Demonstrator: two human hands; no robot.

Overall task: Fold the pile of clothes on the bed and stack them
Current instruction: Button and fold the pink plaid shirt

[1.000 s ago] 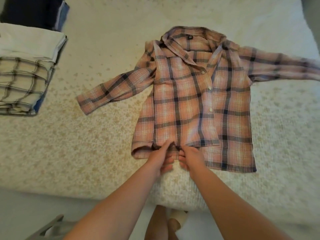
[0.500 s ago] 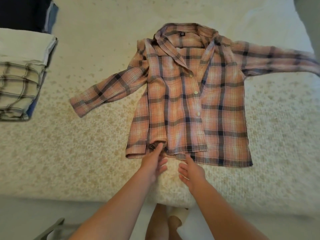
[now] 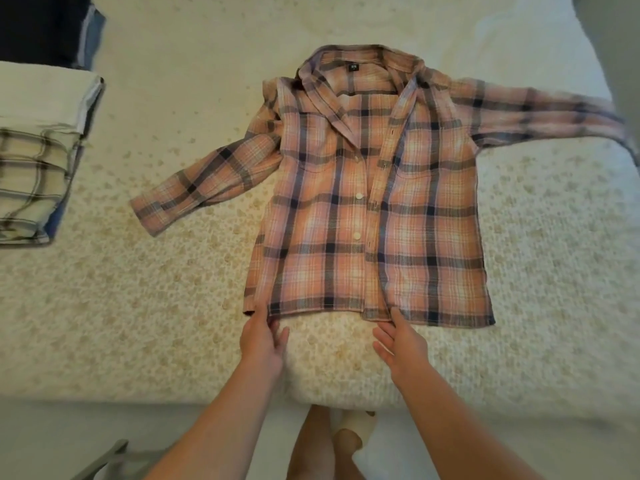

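Note:
A pink and navy plaid shirt (image 3: 367,216) lies face up on the cream floral bedspread (image 3: 138,323), collar away from me, both sleeves spread outward. Its front panels lie flat and nearly closed. My left hand (image 3: 261,344) touches the hem at the shirt's lower left corner with straight fingers. My right hand (image 3: 398,341) has its fingers extended, with the fingertips at the hem near the button placket. Neither hand grips the cloth.
A stack of folded clothes (image 3: 38,154), with white and cream plaid pieces on top, sits at the bed's left edge. Dark folded garments (image 3: 48,26) lie behind it. The bed's near edge runs below my hands, with my legs beyond it.
My hands let go of the bunched hem and moved apart. The left front panel, folded under before, now lies flat, and the shirt's bottom edge is spread out.

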